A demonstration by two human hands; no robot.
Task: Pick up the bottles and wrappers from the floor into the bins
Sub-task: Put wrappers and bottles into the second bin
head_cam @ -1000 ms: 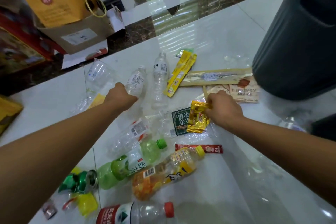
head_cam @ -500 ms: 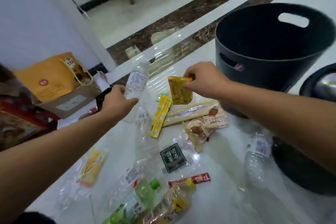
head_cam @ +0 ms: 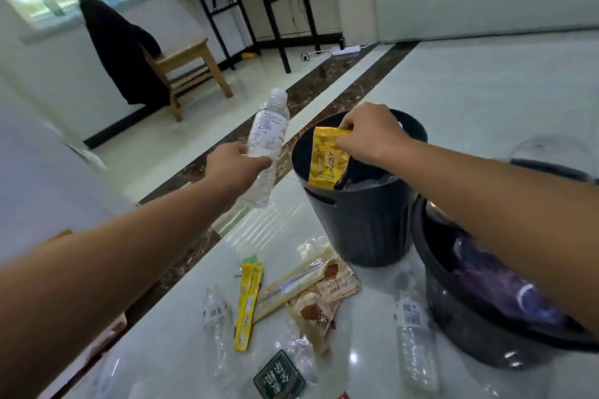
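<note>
The left hand (head_cam: 234, 162) grips a clear bottle (head_cam: 266, 146) at its middle; the fingers are hidden behind it. The right hand (head_cam: 372, 136) pinches the top edge of a yellow wrapper (head_cam: 327, 160), which hangs below the grip over the opening of the dark bin (head_cam: 363, 223). The bin's contents are hard to make out. A second bin (head_cam: 479, 334) lies partly behind the right forearm.

Two bins: far bin (head_cam: 363, 223) centre, near bin (head_cam: 460, 317) at its right. Wrappers (head_cam: 311, 291) and bottles (head_cam: 413, 337) on floor (head_cam: 486, 100), left of near bin. Chair (head_cam: 188, 68) far left.
</note>
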